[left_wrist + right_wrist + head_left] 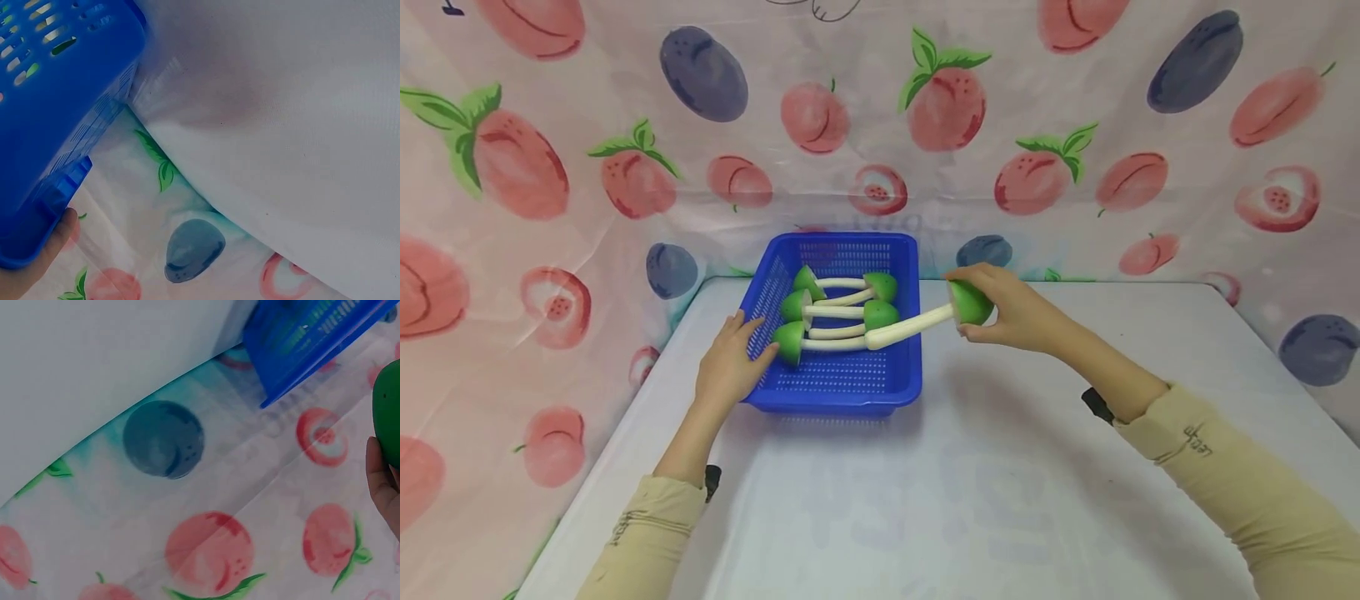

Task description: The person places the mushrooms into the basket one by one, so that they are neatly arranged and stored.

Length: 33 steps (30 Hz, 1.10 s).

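A blue plastic basket (906, 367) stands on the table with several toy mushrooms, green-capped with long white stems, lying crosswise in it. My left hand (730, 367) holds the basket's left rim, its thumb beside the cap of the nearest mushroom (788, 342). In the left wrist view a finger (61, 234) lies along the rim. My right hand (1017, 310) grips another mushroom (972, 303) by its green cap, right of the basket. That mushroom's stem slopes down leftward over the basket's right rim. Only part of its cap (389, 412) shows in the right wrist view.
A white-covered table (970, 500) extends in front of the basket and to its right. Behind and at the sides hangs a pink cloth (850, 183) printed with fruit, close to the basket's back.
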Each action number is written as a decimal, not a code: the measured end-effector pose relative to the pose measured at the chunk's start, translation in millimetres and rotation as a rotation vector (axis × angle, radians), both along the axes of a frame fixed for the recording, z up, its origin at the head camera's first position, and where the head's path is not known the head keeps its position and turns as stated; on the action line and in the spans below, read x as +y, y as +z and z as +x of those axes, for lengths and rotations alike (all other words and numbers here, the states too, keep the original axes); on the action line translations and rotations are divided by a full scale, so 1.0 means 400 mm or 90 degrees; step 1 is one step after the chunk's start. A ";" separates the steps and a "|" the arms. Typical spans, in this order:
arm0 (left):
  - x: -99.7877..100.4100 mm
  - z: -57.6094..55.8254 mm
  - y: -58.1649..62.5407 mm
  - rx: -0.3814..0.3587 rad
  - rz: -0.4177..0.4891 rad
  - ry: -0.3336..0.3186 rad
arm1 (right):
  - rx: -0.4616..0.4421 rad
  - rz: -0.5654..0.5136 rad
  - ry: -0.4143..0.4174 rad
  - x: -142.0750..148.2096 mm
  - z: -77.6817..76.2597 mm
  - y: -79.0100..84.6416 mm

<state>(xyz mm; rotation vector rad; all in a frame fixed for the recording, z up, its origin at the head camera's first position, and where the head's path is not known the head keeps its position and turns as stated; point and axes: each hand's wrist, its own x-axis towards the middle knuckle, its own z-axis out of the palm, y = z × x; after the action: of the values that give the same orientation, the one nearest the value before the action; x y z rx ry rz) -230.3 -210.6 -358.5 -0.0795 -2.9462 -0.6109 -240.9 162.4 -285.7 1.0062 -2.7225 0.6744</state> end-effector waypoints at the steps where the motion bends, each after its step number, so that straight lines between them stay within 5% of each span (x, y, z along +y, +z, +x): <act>1: 0.000 0.000 0.000 -0.001 0.000 0.000 | -0.005 -0.001 -0.001 -0.010 0.005 0.002; 16: 0.001 -0.004 -0.002 0.008 -0.003 -0.005 | -0.023 0.041 -0.007 -0.124 0.015 -0.002; 33: -0.006 -0.001 -0.006 0.015 -0.005 -0.005 | -0.080 0.217 0.004 -0.251 -0.038 -0.029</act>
<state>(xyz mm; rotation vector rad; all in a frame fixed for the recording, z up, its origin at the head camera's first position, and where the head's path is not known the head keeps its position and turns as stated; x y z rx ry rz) -230.5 -213.0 -361.0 -0.0992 -2.9276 -0.5953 -256.1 62.2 -297.4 1.0715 -3.0145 0.2860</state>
